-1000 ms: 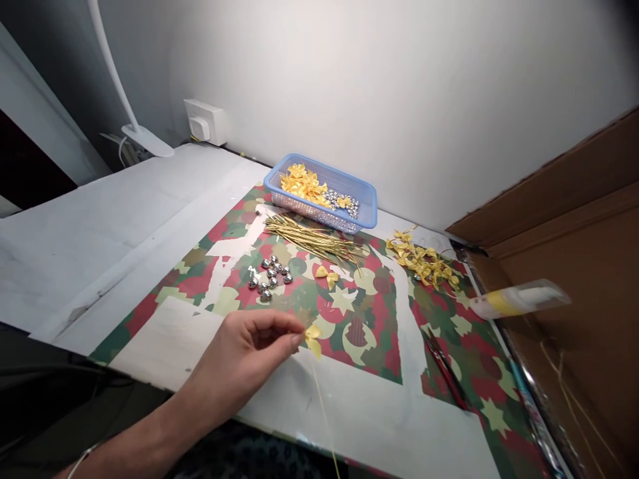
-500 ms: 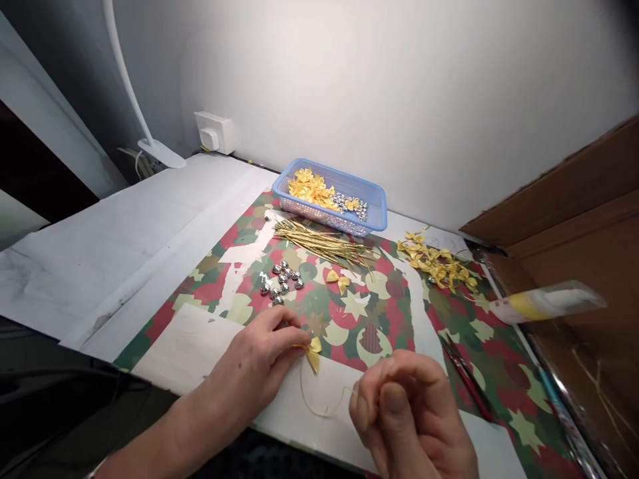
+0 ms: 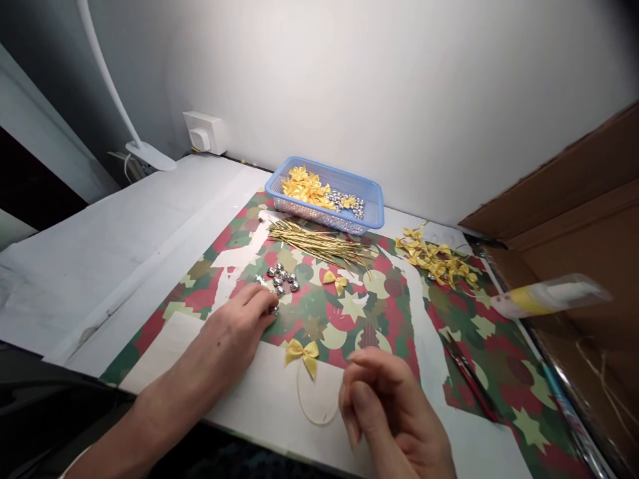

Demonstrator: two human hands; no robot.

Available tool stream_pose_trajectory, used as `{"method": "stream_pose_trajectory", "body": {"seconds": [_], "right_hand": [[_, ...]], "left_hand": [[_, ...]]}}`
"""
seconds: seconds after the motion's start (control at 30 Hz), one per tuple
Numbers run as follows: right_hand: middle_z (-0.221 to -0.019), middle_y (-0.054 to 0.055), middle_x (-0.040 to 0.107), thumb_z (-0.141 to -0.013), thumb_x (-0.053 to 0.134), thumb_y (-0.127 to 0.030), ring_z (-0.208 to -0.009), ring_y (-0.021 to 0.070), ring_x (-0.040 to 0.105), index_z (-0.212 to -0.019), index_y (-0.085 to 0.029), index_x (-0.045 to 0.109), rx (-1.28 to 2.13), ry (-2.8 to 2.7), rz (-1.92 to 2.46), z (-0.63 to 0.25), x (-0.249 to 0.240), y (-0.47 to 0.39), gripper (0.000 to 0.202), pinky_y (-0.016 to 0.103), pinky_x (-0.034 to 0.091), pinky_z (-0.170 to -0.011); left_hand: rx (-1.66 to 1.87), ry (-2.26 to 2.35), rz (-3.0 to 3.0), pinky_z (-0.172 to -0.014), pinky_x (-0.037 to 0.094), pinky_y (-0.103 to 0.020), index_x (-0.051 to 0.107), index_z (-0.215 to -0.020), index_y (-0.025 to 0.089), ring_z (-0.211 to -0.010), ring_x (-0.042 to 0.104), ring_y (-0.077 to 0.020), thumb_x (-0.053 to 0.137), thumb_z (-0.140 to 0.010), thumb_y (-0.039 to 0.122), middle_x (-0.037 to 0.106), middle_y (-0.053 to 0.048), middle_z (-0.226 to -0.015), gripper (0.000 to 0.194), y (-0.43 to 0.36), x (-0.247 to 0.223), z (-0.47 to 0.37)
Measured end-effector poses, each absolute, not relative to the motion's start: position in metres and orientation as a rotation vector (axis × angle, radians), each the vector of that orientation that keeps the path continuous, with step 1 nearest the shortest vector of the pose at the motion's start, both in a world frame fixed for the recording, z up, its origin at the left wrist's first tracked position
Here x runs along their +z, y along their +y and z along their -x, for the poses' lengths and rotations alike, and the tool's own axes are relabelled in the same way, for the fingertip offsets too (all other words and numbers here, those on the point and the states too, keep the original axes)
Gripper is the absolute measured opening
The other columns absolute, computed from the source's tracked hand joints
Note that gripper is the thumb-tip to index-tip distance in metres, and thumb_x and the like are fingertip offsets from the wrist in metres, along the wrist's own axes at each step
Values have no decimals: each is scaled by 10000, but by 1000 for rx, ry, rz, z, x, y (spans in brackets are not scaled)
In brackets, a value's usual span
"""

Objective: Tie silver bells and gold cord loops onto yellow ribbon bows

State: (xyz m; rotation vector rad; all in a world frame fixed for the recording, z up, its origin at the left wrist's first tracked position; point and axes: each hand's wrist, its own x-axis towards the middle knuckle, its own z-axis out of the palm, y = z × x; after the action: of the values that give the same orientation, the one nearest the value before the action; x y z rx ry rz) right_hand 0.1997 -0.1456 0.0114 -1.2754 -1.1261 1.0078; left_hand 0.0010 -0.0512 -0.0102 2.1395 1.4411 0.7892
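My left hand (image 3: 227,336) has its thumb and fingertips closed around a small silver jingle bell (image 3: 273,309), mostly hidden by the fingers. Several more silver bells (image 3: 284,276) sit just beyond it. In front of me a yellow ribbon bow (image 3: 302,354) lies on white paper, with a thin pale cord (image 3: 317,423) looping from it toward my right hand (image 3: 394,412). The right fingers are curled against the thumb where the cord meets them; its end is hidden there. Another yellow bow (image 3: 335,282) rests farther back on the patterned sheet.
Behind a bundle of gold ties (image 3: 319,245) stands a blue basket (image 3: 372,211) of bows and bells. To the right are a pile of yellow bows (image 3: 436,259), red-handled scissors (image 3: 472,382), a clear bottle with a yellow band (image 3: 549,297) and a cardboard box (image 3: 564,199).
My left hand has let go of the yellow bow, moved left and away from me, and closed on a bell. The bow now lies flat; my right hand has shifted slightly left.
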Motion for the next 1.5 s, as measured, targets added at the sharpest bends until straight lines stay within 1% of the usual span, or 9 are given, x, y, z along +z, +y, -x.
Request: {"method": "stream_pose_trajectory", "body": {"seconds": [0.13, 0.27, 0.67, 0.87, 0.97, 1.07, 1.23, 1.37, 1.5], "right_hand": [[-747, 0, 651, -1029, 540, -259, -559, 115, 562, -971, -245, 720, 836, -1370, 1332, -198, 5, -136, 189, 223, 443, -529], [-734, 12, 669, -1007, 528, -216, -561, 126, 580, -950, -216, 709, 733, -1486, 1370, -190, 3, -135, 189, 227, 431, -500], [-649, 13, 646, -970, 519, -172, -539, 132, 587, -805, -200, 678, 611, -1588, 1415, -186, 1, -140, 230, 226, 439, -493], [-625, -31, 621, -1012, 523, -304, -459, 118, 579, -1017, -216, 653, 838, -1318, 1400, -180, -2, -143, 156, 213, 460, -464], [-659, -27, 625, -1016, 540, -381, -481, 113, 598, -1120, -217, 656, 1011, -1223, 1326, -183, 0, -142, 226, 203, 467, -474], [-662, -24, 591, -1000, 580, -462, -512, 107, 579, -1095, -206, 685, 1231, -1135, 1254, -188, 4, -139, 293, 201, 465, -495], [-714, -25, 583, -983, 608, -558, -582, 104, 573, -1070, -206, 634, 1461, -1026, 1226, -195, 12, -137, 363, 211, 448, -546], [-703, -23, 588, -1018, 545, -581, -630, 117, 589, -1036, -200, 570, 1585, -1106, 1197, -201, 14, -134, 382, 233, 444, -597], [-713, -28, 593, -1019, 552, -577, -630, 111, 591, -1071, -200, 543, 1688, -1072, 1121, -206, 14, -131, 381, 235, 447, -610]], "left_hand": [[859, 1218, -1639, -756, 589, -285, 677, -998, 203, -858, 726, -203, 611, -955, 210, 738, -39, -921, 80, -69, 3, -11], [912, 991, -1114, -808, 634, -271, 739, -918, 199, -871, 766, -199, 777, -865, 237, 791, -27, -903, 75, -83, 10, -24], [1024, 1135, -1206, -742, 672, -222, 805, -886, 259, -813, 807, -195, 810, -829, 194, 843, 14, -899, 86, -99, 3, -28], [1080, 1114, -1476, -769, 665, -236, 794, -938, 276, -888, 812, -214, 739, -868, 111, 847, 12, -981, 187, -102, 1, -29], [1095, 1000, -1691, -832, 649, -255, 771, -988, 292, -949, 805, -217, 673, -879, 13, 843, 9, -1028, 315, -100, 1, -27], [1111, 861, -1834, -892, 628, -278, 749, -1075, 300, -987, 790, -214, 611, -894, -35, 825, -15, -1080, 405, -98, 1, -26], [1106, 756, -1933, -822, 623, -255, 694, -1163, 271, -906, 771, -191, 559, -918, -54, 788, -47, -1037, 429, -95, 5, -24], [1047, 562, -2061, -794, 608, -229, 652, -1046, 209, -858, 741, -167, 505, -938, -65, 766, -68, -988, 329, -88, 14, -22], [964, 547, -2108, -830, 588, -209, 625, -960, 213, -904, 740, -161, 465, -971, -58, 755, -47, -930, 315, -84, 20, -18]]}}
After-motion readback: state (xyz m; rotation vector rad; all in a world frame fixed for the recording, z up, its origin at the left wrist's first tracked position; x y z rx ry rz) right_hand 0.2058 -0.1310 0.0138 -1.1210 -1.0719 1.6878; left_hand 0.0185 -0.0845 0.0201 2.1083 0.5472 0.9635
